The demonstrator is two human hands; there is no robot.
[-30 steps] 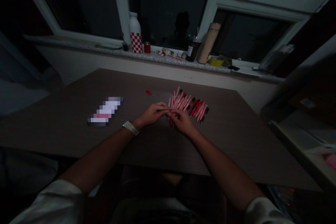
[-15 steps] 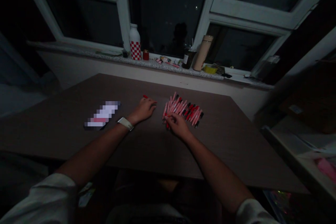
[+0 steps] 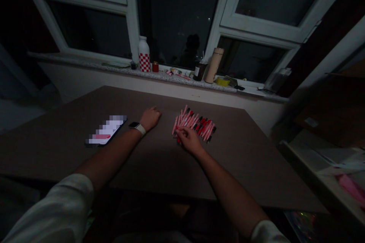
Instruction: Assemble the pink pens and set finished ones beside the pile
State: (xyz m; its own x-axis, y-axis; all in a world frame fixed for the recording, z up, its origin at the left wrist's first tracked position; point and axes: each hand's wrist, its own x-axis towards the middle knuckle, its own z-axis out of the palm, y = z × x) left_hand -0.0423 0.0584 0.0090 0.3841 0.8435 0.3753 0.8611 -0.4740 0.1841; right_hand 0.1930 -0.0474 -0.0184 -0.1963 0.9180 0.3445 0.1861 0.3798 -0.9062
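A loose bunch of pink and red pens with dark ends lies on the brown table, slanting side by side. My right hand is at its near left end, fingers curled on a pink pen. My left hand rests on the table left of the bunch, apart from it, and holds nothing visible. Its fingers are loose. A small red object seen earlier beside that hand is now hidden. A pale watch circles my left wrist.
A smartphone with a pixelated screen lies left of my left hand. Behind the table, a windowsill holds a checkered white bottle, a tan flask and several small items. A pale shelf stands at the right.
My left hand has moved left, away from the pens, and now covers the small red object's spot. My right hand stays at the bunch. The view has tilted slightly upward.
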